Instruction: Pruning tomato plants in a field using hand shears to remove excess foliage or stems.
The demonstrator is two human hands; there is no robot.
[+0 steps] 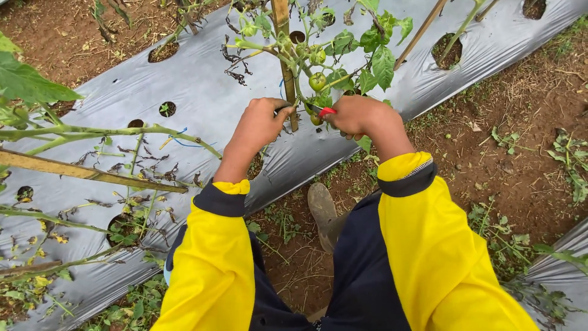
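Note:
My left hand (260, 125) is closed around a thin stem at the foot of a tomato plant (334, 52), right beside the wooden stake (285, 58). My right hand (361, 116) grips red-handled pruning shears (323, 111), whose blades point left into the plant's stems. A small green tomato (317, 81) hangs just above the shears. Both my sleeves are yellow with dark cuffs.
Silver plastic mulch (202, 92) with round planting holes covers the raised bed. A slanted bamboo stake (92, 173) and wilted plants lie at the left. Bare soil with weeds (508, 171) runs along the furrow, and my boot (323, 211) stands in it. Another mulch strip (560, 270) is at lower right.

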